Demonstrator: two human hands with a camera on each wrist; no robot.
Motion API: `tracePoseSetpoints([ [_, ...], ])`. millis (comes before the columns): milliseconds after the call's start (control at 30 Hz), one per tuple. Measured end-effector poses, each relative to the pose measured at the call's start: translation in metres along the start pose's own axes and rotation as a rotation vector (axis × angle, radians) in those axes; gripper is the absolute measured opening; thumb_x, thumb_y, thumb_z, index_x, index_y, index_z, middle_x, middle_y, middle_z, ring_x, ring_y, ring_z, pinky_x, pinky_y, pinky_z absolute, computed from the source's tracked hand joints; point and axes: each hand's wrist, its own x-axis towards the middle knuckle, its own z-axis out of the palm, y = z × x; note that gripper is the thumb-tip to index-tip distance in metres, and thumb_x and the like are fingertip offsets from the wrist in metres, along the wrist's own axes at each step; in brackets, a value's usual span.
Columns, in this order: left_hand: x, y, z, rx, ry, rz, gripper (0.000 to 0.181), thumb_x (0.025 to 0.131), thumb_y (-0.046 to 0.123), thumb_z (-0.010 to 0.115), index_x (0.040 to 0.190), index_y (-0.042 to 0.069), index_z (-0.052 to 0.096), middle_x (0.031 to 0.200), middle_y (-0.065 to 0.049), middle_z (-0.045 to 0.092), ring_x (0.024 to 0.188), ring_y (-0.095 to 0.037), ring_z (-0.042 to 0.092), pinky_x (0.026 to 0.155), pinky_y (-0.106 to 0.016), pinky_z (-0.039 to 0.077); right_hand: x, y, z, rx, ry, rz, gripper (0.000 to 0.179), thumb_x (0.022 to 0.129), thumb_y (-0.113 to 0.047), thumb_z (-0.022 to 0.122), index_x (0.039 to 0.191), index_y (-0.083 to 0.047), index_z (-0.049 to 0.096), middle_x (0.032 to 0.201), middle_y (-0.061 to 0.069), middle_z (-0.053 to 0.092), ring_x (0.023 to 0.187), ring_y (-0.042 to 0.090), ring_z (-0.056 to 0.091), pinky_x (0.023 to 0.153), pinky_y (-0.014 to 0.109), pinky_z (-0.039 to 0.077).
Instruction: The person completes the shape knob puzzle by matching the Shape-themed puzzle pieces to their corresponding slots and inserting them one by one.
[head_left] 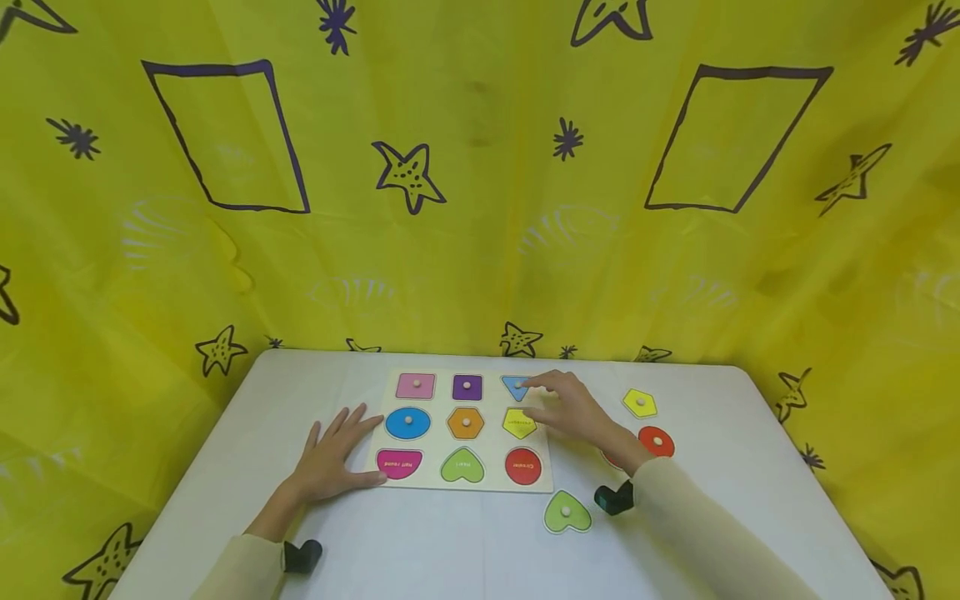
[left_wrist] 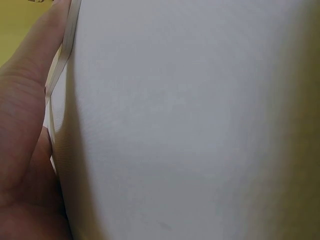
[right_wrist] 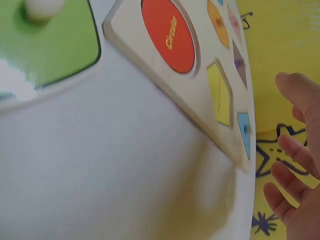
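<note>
A pale wooden shape-puzzle board [head_left: 443, 400] lies on the table. Along its left edge rests my left hand [head_left: 330, 458], fingers spread, thumb at the near left corner. My right hand [head_left: 566, 408] hovers by the far right corner, its fingers parted near the knobbed blue triangle [right_wrist: 244, 142], which sits in its slot. Nothing shows between those fingers in the right wrist view. Knobbed pink rectangle [head_left: 407, 385], purple square [head_left: 459, 392], blue oval [head_left: 397, 427] and orange hexagon [head_left: 456, 425] fill other slots. Pentagon [head_left: 517, 429], half-round [head_left: 397, 467], heart [head_left: 462, 468] and circle [head_left: 522, 475] slots show printed, knobless faces.
Loose knobbed pieces lie right of the board: a yellow pentagon [head_left: 633, 407], a red circle [head_left: 664, 447] and a green heart [head_left: 558, 521]. A reddish piece [head_left: 611, 457] is mostly hidden under the right wrist. Behind the white table [head_left: 300, 392] hangs a yellow patterned curtain [head_left: 480, 208].
</note>
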Motion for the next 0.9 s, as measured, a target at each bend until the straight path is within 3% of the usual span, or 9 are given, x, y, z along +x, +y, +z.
tracePoseSetpoints([
  [367,-0.002,0.003,-0.003,-0.011,0.005,0.004,0.097,0.074,0.063,0.082,0.156,0.023,0.046,0.166,-0.018,0.029,0.153,-0.048,0.013,0.115,-0.076,-0.004,-0.021,0.029,-0.029,0.016,0.093,0.01,0.042,0.09,-0.021,0.082,0.128,-0.006,0.071,0.131,0.012,0.068,0.115,0.04,0.061,0.092,0.058,0.054],
  [533,-0.004,0.006,-0.005,-0.01,0.007,0.008,0.096,0.075,0.062,0.081,0.155,0.022,0.047,0.166,-0.019,0.03,0.153,-0.049,0.014,0.115,-0.077,-0.003,-0.033,0.041,-0.042,0.024,0.106,0.081,0.044,0.091,-0.023,0.08,0.131,-0.008,0.069,0.133,0.012,0.067,0.121,0.04,0.058,0.096,0.059,0.053],
  [700,-0.004,0.006,-0.005,-0.008,0.008,0.007,0.096,0.075,0.062,0.082,0.155,0.022,0.047,0.166,-0.018,0.03,0.153,-0.048,0.015,0.115,-0.077,-0.003,-0.047,0.054,-0.057,0.006,0.143,0.098,0.044,0.093,-0.023,0.079,0.133,-0.006,0.067,0.134,0.017,0.065,0.119,0.043,0.057,0.096,0.061,0.052],
  [900,-0.003,0.004,-0.003,-0.005,0.022,0.009,0.096,0.074,0.062,0.082,0.155,0.022,0.047,0.166,-0.018,0.03,0.153,-0.048,0.015,0.115,-0.077,-0.003,-0.063,0.076,-0.075,-0.008,0.166,0.195,0.049,0.096,-0.029,0.075,0.138,-0.008,0.063,0.14,0.022,0.059,0.121,0.049,0.055,0.095,0.066,0.051],
])
